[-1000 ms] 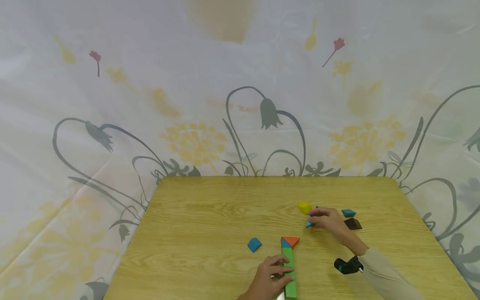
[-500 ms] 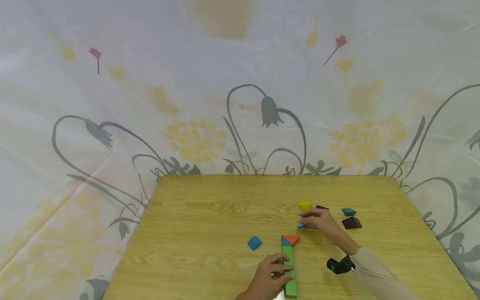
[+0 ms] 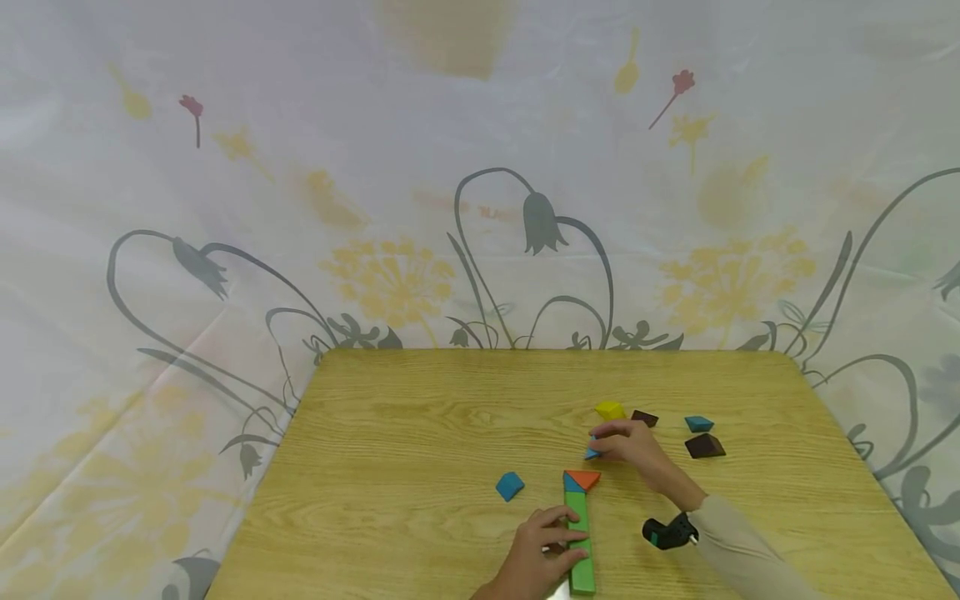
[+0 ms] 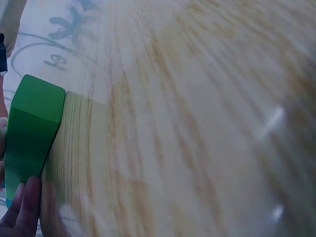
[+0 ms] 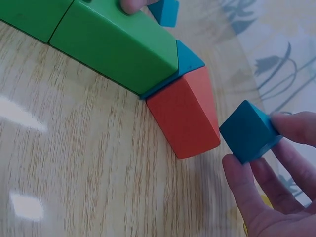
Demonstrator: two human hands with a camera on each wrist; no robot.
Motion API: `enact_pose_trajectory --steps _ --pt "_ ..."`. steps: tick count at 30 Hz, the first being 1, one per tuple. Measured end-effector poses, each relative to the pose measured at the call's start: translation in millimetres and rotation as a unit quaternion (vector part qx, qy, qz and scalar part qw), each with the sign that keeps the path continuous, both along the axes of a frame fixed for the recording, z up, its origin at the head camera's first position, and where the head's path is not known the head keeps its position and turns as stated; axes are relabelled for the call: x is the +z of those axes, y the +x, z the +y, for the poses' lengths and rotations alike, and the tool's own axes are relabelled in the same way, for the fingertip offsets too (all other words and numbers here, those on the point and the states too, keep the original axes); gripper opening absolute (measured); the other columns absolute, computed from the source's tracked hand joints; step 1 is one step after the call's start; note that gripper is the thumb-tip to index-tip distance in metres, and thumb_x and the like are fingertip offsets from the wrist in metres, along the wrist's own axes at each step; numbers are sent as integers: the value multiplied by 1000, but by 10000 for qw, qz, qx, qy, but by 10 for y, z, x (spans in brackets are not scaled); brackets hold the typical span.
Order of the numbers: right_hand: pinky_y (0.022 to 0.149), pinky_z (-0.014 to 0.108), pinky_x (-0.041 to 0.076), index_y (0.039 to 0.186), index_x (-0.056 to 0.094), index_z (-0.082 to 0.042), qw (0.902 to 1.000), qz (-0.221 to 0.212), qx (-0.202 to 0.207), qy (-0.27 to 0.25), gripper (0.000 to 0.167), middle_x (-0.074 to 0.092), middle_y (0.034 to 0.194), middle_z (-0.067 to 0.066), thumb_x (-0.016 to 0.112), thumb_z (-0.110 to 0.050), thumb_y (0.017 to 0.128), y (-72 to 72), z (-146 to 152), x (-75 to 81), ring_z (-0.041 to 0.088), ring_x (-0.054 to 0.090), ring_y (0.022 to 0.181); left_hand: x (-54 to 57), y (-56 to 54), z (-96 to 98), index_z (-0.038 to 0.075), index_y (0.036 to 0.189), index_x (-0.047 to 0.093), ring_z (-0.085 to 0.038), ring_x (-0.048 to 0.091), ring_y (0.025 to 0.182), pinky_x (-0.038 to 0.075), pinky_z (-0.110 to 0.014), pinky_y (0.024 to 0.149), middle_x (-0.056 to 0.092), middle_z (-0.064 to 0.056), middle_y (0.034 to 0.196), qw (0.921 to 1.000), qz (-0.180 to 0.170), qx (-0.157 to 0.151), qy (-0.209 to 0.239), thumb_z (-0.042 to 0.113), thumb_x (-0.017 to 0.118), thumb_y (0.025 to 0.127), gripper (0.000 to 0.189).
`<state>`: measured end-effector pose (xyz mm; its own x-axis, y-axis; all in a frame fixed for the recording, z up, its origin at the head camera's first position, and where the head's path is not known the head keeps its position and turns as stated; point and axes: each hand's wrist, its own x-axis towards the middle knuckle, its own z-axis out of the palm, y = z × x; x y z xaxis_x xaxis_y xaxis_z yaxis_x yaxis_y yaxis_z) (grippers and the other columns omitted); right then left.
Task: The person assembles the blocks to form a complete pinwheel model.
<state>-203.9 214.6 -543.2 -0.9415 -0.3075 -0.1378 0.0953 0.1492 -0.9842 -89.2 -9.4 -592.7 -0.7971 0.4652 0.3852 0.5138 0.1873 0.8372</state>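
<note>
My left hand [image 3: 528, 554] rests its fingers against a row of green blocks [image 3: 581, 577] near the table's front. At the row's far end sits a small blue triangular block [image 3: 573, 484], joined by an orange-red triangular block [image 3: 585, 478] pointing toward me. My right hand [image 3: 637, 454] pinches another blue triangular block [image 5: 247, 131] between thumb and fingertips. In the right wrist view this piece hangs beside the orange-red block, a narrow gap between them. The left wrist view shows left fingers [image 4: 28, 205] touching the side of a green block [image 4: 37, 116].
A loose blue block [image 3: 509, 486] lies left of the row. Beyond the right hand are a yellow block [image 3: 611, 410], two dark brown blocks, one [image 3: 705, 446] to the right, and another blue block [image 3: 699, 423]. A black wrist device [image 3: 670, 532] hangs by the right sleeve.
My right hand has moved left and slightly toward me with the blue triangular block, nearing the orange-red block. A dark brown block behind it has come into sight. The left hand stays put.
</note>
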Motion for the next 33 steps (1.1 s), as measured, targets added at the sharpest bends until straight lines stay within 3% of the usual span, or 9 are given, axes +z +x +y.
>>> enact_pose_trajectory --steps 11,24,33 --pt "76 36 56 113 55 18 9998 -165 -73 13 37 61 100 14 65 -8 89 -15 -132 -31 20 65 82 7 -4 -2 0 104 72 -8 53 93 52 -13 68 58 -7 116 9997 233 16 1 16 66 89 23" --pt "73 36 57 108 60 15 9985 -334 -371 232 28 64 95 14 65 -4 88 -7 -295 -112 26 66 82 6 13 -4 2 104 73 -6 52 92 52 -13 67 59 -7 115 9999 134 39 25 18 66 90 22" --pt "69 34 57 94 68 8 9967 -132 -446 664 18 68 86 9 69 -7 85 -4 -345 -82 23 66 76 30 15 -4 3 104 73 -8 53 91 51 -14 67 59 -7 116 10000 54 56 28 21 65 90 24"
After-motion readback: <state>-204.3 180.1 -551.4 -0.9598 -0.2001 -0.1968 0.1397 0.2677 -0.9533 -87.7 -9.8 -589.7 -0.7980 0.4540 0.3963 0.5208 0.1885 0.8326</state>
